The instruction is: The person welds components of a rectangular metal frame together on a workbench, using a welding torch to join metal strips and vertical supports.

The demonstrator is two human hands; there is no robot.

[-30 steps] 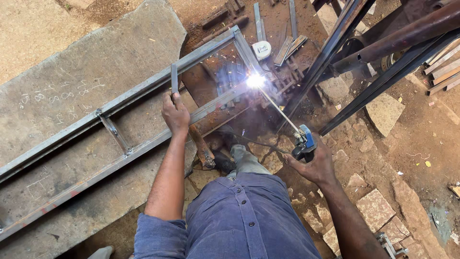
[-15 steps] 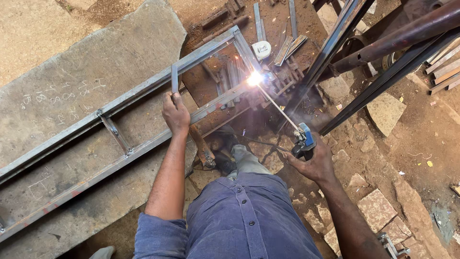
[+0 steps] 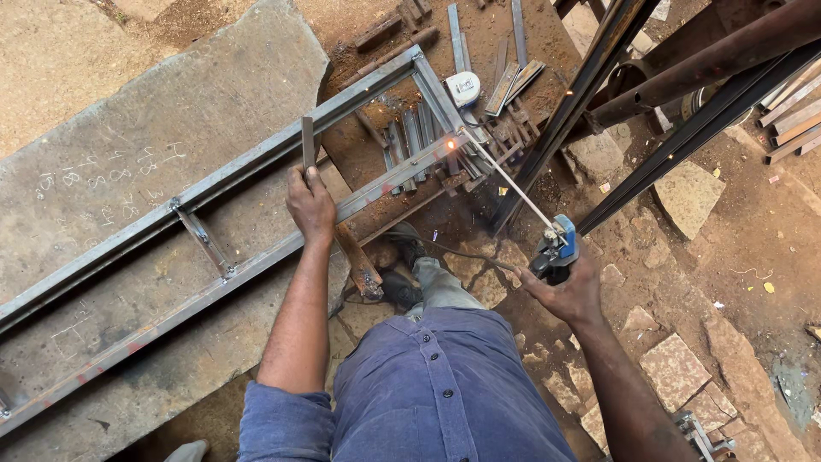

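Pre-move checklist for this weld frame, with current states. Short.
1. Left hand grip on the short upright bar: ok, fingers closed round its lower end, bar standing on the frame.
2. Right hand grip on the electrode holder: ok, closed round the handle.
3. Welding rod tip on the joint: ok, it reaches the glowing spot at the frame corner.
4. Long steel frame support: ok, lying flat on the stone slab.
5. Hand protection: not ok, both hands bare with sparks nearby.
6. Upright bar square to the frame: cannot tell from this angle.
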